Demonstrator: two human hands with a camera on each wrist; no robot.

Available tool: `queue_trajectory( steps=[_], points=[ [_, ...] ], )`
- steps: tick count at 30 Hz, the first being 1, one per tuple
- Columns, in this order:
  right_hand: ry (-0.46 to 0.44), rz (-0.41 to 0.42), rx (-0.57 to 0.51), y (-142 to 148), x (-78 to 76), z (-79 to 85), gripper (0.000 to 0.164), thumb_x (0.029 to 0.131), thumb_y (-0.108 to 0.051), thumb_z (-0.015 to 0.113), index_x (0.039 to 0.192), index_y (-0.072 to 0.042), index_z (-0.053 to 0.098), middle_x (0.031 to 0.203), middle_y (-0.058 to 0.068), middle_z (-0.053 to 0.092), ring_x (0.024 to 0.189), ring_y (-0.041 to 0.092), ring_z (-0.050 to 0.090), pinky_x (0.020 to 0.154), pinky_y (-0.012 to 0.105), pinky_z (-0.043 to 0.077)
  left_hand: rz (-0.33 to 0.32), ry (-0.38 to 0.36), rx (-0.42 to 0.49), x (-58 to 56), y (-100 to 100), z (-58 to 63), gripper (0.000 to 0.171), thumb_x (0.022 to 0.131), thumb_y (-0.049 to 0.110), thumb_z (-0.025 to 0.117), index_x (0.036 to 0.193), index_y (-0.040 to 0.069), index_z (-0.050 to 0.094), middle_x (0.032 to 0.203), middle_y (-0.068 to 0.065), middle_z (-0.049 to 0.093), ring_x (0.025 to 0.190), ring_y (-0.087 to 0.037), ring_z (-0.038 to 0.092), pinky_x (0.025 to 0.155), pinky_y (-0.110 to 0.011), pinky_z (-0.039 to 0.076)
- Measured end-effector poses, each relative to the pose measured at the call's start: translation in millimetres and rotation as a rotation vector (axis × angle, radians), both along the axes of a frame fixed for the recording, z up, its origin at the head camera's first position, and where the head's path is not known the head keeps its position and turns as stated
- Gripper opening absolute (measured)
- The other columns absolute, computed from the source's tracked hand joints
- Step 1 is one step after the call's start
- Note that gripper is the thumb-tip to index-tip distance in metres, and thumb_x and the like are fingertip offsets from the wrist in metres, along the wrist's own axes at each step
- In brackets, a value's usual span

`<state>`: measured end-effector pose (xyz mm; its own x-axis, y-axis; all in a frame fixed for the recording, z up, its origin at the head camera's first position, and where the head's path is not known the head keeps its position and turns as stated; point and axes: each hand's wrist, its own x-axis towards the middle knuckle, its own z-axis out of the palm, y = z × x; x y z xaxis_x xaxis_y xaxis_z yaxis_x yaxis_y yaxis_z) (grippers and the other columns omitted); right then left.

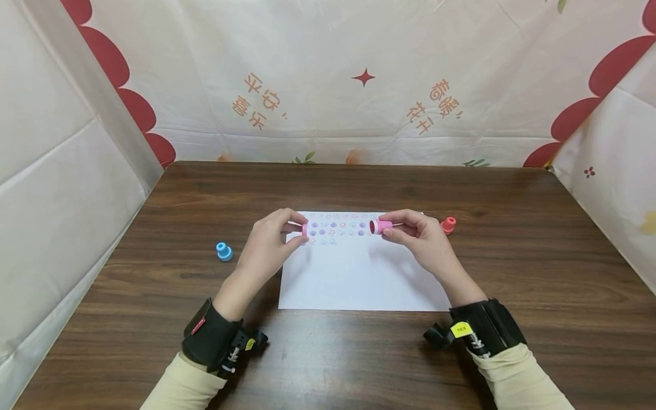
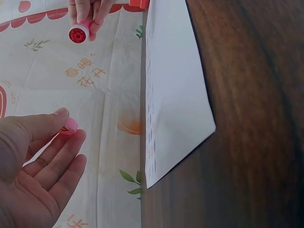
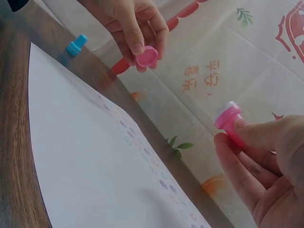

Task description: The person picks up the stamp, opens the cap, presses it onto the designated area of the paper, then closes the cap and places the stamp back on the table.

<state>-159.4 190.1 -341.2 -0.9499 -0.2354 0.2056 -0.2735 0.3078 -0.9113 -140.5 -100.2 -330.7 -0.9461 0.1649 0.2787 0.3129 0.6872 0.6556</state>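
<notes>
Between thumb and fingers, my right hand (image 1: 417, 233) holds a pink toy stamp (image 1: 379, 226) above the sheet's upper right part. Its red stamping face (image 2: 78, 35) shows in the left wrist view, turned toward the left hand. My left hand (image 1: 267, 242) pinches a small pink cap (image 3: 147, 57) over the sheet's upper left edge, hollow side toward the stamp. A wide gap separates cap and stamp. Beneath both hands lies the white paper (image 1: 353, 279), with rows of small purple, blue and red stamped prints (image 1: 333, 224) along its far part.
A blue stamp (image 1: 224, 251) stands on the brown wooden table (image 1: 348, 359) left of the paper. Beyond the right hand, a red stamp (image 1: 448, 225) sits at the paper's right side. A patterned white cloth (image 1: 318, 102) hangs behind the table.
</notes>
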Motion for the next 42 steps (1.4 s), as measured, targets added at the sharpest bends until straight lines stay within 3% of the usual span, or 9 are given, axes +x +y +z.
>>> queue_trajectory(
  steps=[12,18,22,27,33,36,42],
  points=[
    [-0.008,0.036,-0.068,-6.7,-0.8,3.2,0.029,0.084,-0.001,0.069,0.112,0.005,0.064,0.098,0.002,0.067,0.082,0.010,0.068,0.075,0.014,0.057,0.002,-0.005,0.006,0.5,-1.0,-1.6,0.028,0.079,0.012,0.078,0.103,0.010,0.065,0.106,-0.008,0.068,0.095,-0.017,0.068,0.085,-0.040,0.059],
    [-0.011,0.056,-0.075,-9.7,-2.9,2.8,0.029,0.085,0.000,0.068,0.113,0.006,0.064,0.101,0.011,0.066,0.081,0.012,0.067,0.074,0.016,0.058,-0.001,0.002,0.009,0.3,-1.5,-2.2,0.028,0.078,0.012,0.078,0.103,0.009,0.065,0.105,-0.008,0.068,0.094,-0.018,0.068,0.084,-0.039,0.059],
    [-0.002,0.036,-0.003,-12.8,-5.2,6.1,0.028,0.085,-0.006,0.070,0.112,0.001,0.066,0.104,0.018,0.067,0.083,0.014,0.066,0.073,0.013,0.056,0.002,0.000,0.009,0.6,-2.0,-2.1,0.028,0.078,0.012,0.078,0.103,0.009,0.065,0.105,-0.008,0.068,0.095,-0.018,0.068,0.083,-0.039,0.059],
    [0.034,0.022,0.099,-16.6,-9.1,11.9,0.027,0.085,-0.014,0.072,0.110,-0.005,0.069,0.107,0.016,0.069,0.088,0.015,0.064,0.070,0.012,0.052,0.006,-0.001,0.007,0.6,-2.8,-2.7,0.028,0.079,0.012,0.078,0.103,0.010,0.065,0.106,-0.008,0.068,0.095,-0.018,0.068,0.084,-0.039,0.059],
    [0.037,0.074,0.065,-22.0,-15.8,13.9,0.022,0.087,-0.011,0.069,0.108,-0.002,0.068,0.104,0.018,0.069,0.086,0.018,0.067,0.074,0.013,0.055,0.005,0.005,0.012,1.1,-3.6,-4.1,0.028,0.078,0.012,0.078,0.103,0.009,0.065,0.105,-0.008,0.068,0.094,-0.017,0.068,0.084,-0.040,0.059],
    [0.062,0.059,0.110,-26.3,-18.6,14.9,0.022,0.086,-0.012,0.071,0.107,-0.005,0.069,0.103,0.014,0.071,0.086,0.017,0.067,0.071,0.012,0.054,0.005,0.006,0.019,1.5,-4.0,-4.5,0.028,0.078,0.011,0.078,0.103,0.009,0.065,0.105,-0.008,0.068,0.094,-0.017,0.068,0.084,-0.041,0.059],
    [0.146,-0.006,0.287,-38.4,-22.9,18.4,0.026,0.081,-0.011,0.076,0.106,-0.011,0.068,0.098,0.006,0.073,0.085,0.014,0.065,0.069,0.028,0.055,0.005,0.009,0.029,1.4,-5.5,-5.8,0.028,0.078,0.010,0.078,0.102,0.010,0.065,0.105,-0.008,0.068,0.094,-0.018,0.068,0.085,-0.043,0.058]
  ],
)
